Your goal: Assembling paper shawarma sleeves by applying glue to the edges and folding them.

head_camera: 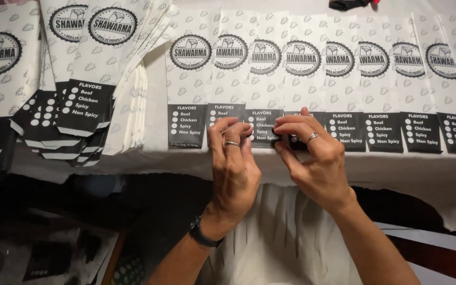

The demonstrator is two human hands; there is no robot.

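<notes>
White paper food bags (312, 79) overlap along the counter (407, 174) so each black bottom flap (264, 126) shows, and your left hand (234, 163) and right hand (312, 158) both pinch one.

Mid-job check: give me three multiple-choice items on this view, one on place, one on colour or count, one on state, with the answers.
1. Where does the loose pile of paper bags lie?
A. left of the overlapping row
B. right of the row
C. on the floor

2. What colour is the bottom panel of each bag in the row of bags?
A. red
B. black
C. green

3. What are the left hand and right hand doing?
A. resting flat, apart
B. holding a pen
C. pinching at the lower edge of one bag

Answers: 1 A, the pile fans out at the table's left end. 2 B, each panel is black with white dots. 3 C, both hands' fingertips meet at that bag's bottom edge.
</notes>
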